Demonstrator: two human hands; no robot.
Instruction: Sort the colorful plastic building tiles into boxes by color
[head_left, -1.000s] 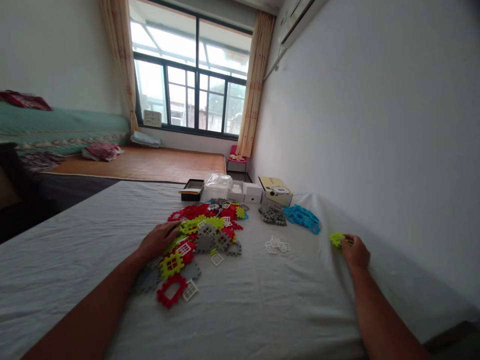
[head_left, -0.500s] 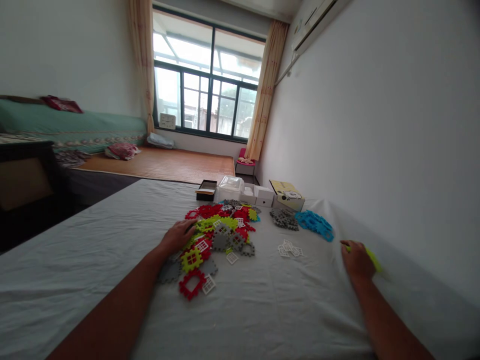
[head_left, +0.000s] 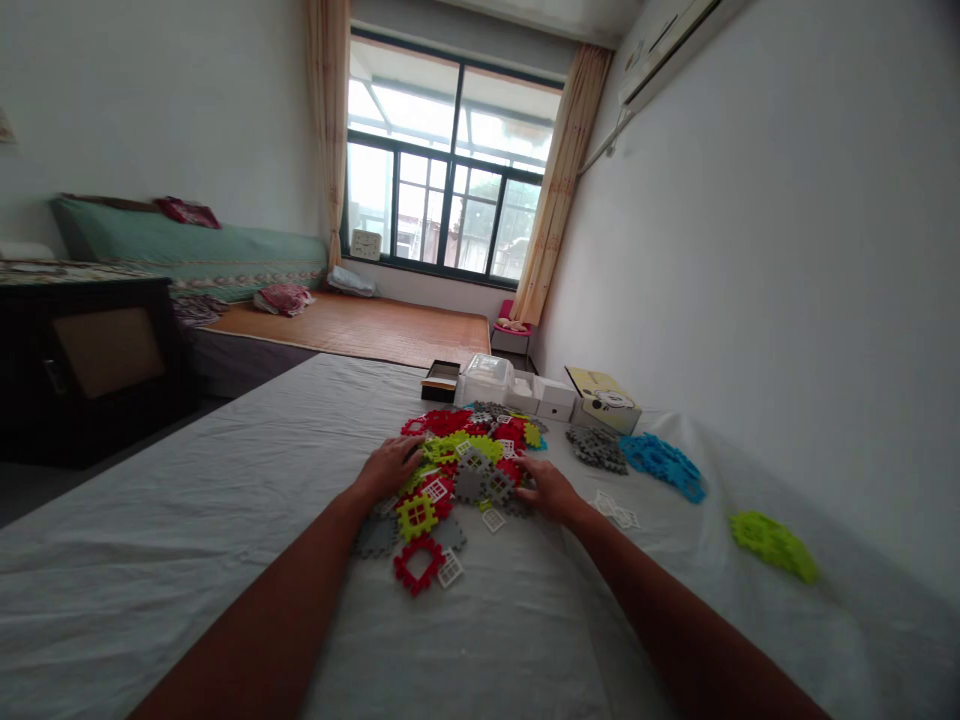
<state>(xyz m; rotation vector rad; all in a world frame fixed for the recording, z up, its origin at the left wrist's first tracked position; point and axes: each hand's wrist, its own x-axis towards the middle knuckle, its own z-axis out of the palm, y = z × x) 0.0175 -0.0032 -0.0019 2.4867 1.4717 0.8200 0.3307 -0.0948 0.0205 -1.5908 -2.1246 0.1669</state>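
A mixed pile of flat toothed plastic building panels lies on the cloth in front of me, with red pieces (head_left: 418,566), lime-green pieces (head_left: 417,516), grey pieces (head_left: 474,476) and small white window frames (head_left: 450,569). My left hand (head_left: 391,466) rests at the pile's left edge, fingers stretched over green panels and partly hidden. At the right edge, my right hand (head_left: 551,488) reaches in with thumb and fingers apart, near red and grey panels. Sorted groups lie to the right: grey panels (head_left: 597,449), blue panels (head_left: 663,466), white frames (head_left: 616,510) and green panels (head_left: 772,545).
Behind the pile stand a black box (head_left: 440,381), a clear plastic container (head_left: 487,380), white boxes (head_left: 554,398) and a yellow box (head_left: 604,400). A grey cloth (head_left: 225,480) covers the surface. The white wall (head_left: 750,250) borders the right side.
My right hand has let go of the green panels at the far right and moved left to the pile. My left hand stays at the pile's left edge. The view has turned slightly left.
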